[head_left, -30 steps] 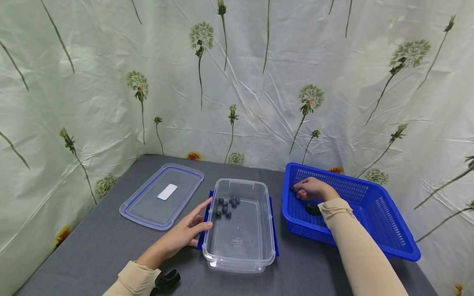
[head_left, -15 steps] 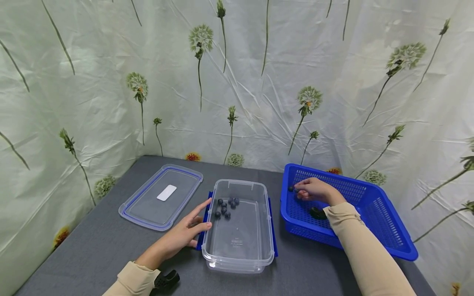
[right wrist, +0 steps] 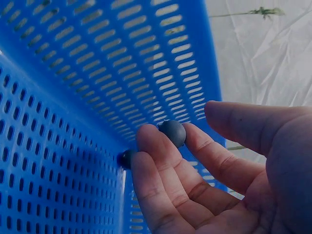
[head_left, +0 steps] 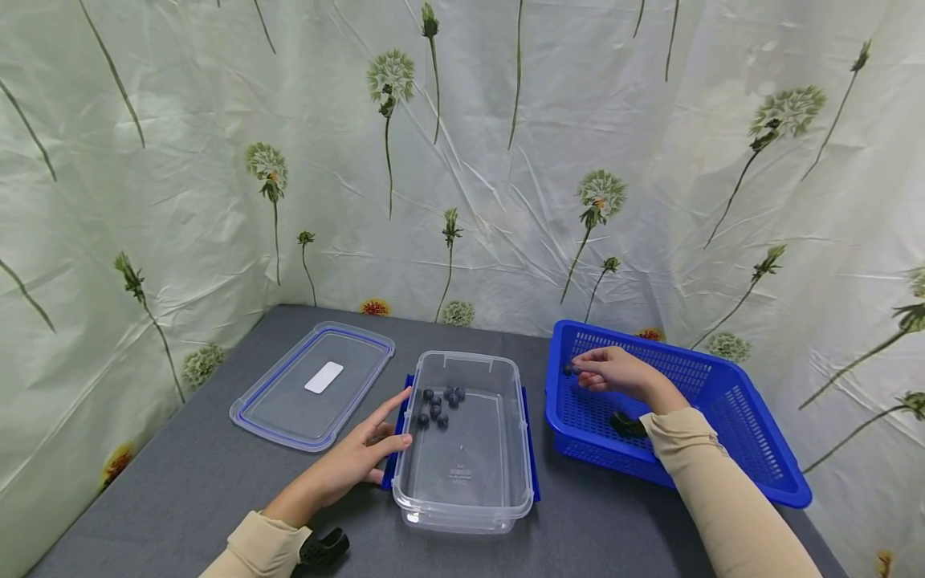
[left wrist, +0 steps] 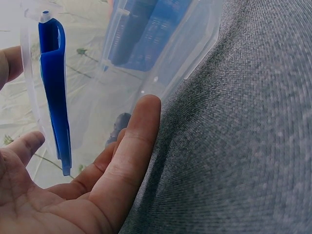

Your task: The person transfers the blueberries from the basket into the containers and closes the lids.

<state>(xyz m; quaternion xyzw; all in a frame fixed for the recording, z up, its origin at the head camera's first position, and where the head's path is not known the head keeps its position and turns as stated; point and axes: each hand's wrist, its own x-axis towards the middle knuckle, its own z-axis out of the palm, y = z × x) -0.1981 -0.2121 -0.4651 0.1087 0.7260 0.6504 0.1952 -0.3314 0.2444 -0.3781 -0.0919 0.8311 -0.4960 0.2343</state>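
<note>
My right hand is inside the blue basket, near its left end. In the right wrist view a blueberry is held between two fingertips, with the thumb apart from it. Another blueberry lies in the basket's corner, just past the fingers. A clear plastic container stands lidless at the middle of the table, several blueberries on its floor towards the left. My left hand rests against the container's left side, fingers extended about the blue side latch.
The clear lid, with a blue seal and a white label, lies flat left of the container. Grey cloth covers the table. Behind hangs a curtain printed with dandelions.
My right wrist and forearm have shifted slightly right in the basket, and a blueberry now shows at the fingertips beside the other one. The left hand stays on the container.
</note>
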